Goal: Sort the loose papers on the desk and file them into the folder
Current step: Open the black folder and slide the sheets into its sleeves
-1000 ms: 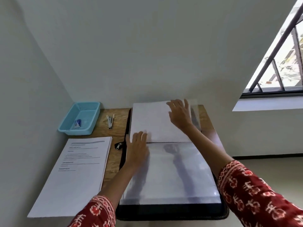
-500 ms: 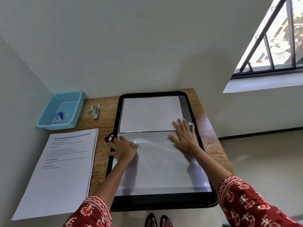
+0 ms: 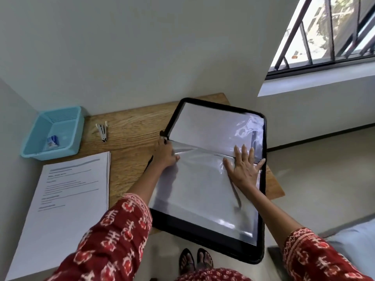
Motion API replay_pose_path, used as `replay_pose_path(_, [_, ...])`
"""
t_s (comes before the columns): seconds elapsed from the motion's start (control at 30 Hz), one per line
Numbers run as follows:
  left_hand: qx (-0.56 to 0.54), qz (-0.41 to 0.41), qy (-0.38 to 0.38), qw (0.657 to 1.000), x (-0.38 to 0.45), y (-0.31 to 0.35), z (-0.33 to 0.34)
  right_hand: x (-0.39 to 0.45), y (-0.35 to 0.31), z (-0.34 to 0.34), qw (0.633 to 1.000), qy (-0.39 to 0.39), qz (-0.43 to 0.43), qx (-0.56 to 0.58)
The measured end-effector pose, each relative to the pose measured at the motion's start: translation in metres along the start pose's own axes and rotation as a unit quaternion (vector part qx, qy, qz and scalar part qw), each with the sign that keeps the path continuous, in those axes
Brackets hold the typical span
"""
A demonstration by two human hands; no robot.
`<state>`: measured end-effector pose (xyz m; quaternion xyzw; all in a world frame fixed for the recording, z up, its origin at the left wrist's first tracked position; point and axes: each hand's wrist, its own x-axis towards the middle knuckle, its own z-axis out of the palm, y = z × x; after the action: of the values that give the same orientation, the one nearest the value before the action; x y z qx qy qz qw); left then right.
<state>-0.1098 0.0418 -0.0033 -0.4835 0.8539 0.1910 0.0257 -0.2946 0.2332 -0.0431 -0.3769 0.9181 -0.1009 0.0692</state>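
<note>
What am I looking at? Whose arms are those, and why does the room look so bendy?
The camera sits on a person's head and looks down, so you see their own arms. Its wide lens bends the walls. On the wooden desk lies an open black zip folder with clear plastic pockets. The left hand holds the edge of a plastic sleeve by the zipper, and the right hand presses flat on it. To the left wait a stack of printed papers, a small stapler and a blue tray.

A plain home study corner: small wooden desk (image 3: pixel 129 128) against white walls beside a barred window (image 3: pixel 328 31).
</note>
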Motion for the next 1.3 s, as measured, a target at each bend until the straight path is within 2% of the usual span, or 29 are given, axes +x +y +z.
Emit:
replay_pose_path(0.1, [-0.015,0.025,-0.008,1.0,-0.007,-0.008,0.001,-0.002,0.002,0.002,1.0,-0.012,0.007,-0.008])
replay_pose_path(0.2, [-0.033,0.011,-0.02,0.999,-0.036,-0.023,0.006,0.004,0.004,-0.007,0.999,-0.047,-0.001,-0.02])
replay_pose_path(0.3, [-0.084,-0.016,-0.023,0.996,-0.064,-0.043,0.008,0.01,-0.021,-0.022,0.999,-0.02,0.008,-0.026])
replay_pose_path(0.37, [-0.145,-0.03,0.019,0.989,-0.083,-0.058,0.004,0.007,-0.055,-0.024,1.0,0.005,-0.027,-0.001])
replay_pose_path(0.43, [-0.19,-0.073,0.119,0.972,-0.103,-0.078,-0.004,-0.001,-0.095,-0.02,0.994,0.003,-0.099,0.038])
replay_pose_path(0.47, [-0.181,-0.104,0.169,0.963,-0.116,-0.093,-0.009,-0.008,-0.119,-0.016,0.987,-0.013,-0.146,0.068])
replay_pose_path(0.53, [-0.126,-0.178,0.219,0.951,-0.138,-0.123,-0.019,-0.024,-0.164,-0.004,0.964,-0.072,-0.232,0.112])
replay_pose_path(0.67, [-0.079,-0.335,0.196,0.918,-0.178,-0.185,-0.029,-0.057,-0.236,0.019,0.917,-0.123,-0.328,0.19])
replay_pose_path(0.77, [-0.07,-0.367,0.164,0.913,-0.196,-0.22,-0.033,-0.075,-0.286,0.023,0.874,-0.19,-0.351,0.277])
replay_pose_path(0.83, [-0.064,-0.37,0.146,0.915,-0.199,-0.238,-0.034,-0.074,-0.315,0.029,0.864,-0.21,-0.363,0.278])
replay_pose_path(0.97, [-0.085,-0.364,0.152,0.915,-0.192,-0.268,-0.037,-0.059,-0.367,0.04,0.881,-0.202,-0.394,0.17])
replay_pose_path(1.1, [-0.103,-0.365,0.18,0.908,-0.181,-0.287,-0.042,-0.039,-0.401,0.051,0.9,-0.204,-0.379,0.07])
replay_pose_path(1.17, [-0.119,-0.364,0.191,0.904,-0.178,-0.294,-0.041,-0.034,-0.409,0.054,0.902,-0.2,-0.374,0.076])
replay_pose_path(1.3, [-0.146,-0.358,0.226,0.894,-0.174,-0.299,-0.039,-0.028,-0.413,0.047,0.914,-0.178,-0.316,0.18])
